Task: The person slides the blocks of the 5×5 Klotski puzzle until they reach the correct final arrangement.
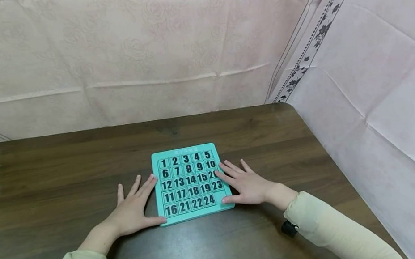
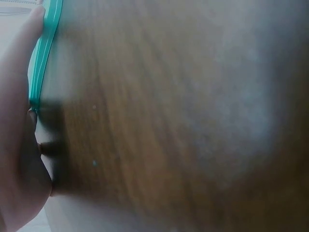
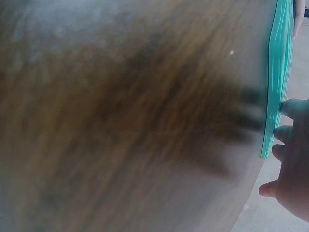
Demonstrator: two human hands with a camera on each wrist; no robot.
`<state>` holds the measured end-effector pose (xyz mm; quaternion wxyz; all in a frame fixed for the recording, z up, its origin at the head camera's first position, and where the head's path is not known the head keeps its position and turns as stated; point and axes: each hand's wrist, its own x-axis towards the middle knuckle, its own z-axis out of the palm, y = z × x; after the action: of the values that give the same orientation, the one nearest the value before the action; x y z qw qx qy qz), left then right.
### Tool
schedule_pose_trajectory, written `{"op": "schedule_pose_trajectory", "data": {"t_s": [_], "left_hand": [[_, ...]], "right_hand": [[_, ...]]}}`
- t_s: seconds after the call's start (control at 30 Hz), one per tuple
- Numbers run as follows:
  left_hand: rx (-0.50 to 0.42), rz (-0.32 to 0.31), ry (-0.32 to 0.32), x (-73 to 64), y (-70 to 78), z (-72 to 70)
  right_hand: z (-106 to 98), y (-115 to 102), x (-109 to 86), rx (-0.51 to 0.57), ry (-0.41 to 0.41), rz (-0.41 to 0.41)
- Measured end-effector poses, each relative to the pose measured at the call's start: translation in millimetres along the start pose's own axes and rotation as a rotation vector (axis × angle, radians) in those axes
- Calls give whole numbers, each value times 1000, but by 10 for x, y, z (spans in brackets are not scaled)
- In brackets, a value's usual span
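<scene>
A teal number sliding puzzle lies flat on the wooden table, its black-numbered tiles in rows and a gap at the bottom right corner. My left hand is spread at its left side, with thumb and a fingertip touching the edge. On the opposite side my right hand has its fingers spread, one fingertip over the tile 20 and the thumb on the lower right corner. In the left wrist view the puzzle's side shows beside the thumb. The right wrist view shows fingers against the teal edge.
Brown wooden table surrounds the puzzle. A pale patterned cloth hangs behind the table's far edge, and another white cloth covers the right side. A black wrist device sits under the right sleeve.
</scene>
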<state>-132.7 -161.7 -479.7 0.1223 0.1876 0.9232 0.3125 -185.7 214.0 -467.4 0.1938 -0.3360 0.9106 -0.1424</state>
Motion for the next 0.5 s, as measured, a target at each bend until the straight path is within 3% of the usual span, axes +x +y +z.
{"op": "schedule_pose_trajectory", "data": {"t_s": [0.17,0.33,0.5], "left_hand": [[-4,2,1,3,-6,-2],[-3,2,0,2,-10,2],[-2,-1,-1,1,-15,8]], "right_hand": [[-133,-173,-34,-48,-53,40],[-55,-63,-44,2,-23,-16],[171,170,-4,-41,9,-38]]}}
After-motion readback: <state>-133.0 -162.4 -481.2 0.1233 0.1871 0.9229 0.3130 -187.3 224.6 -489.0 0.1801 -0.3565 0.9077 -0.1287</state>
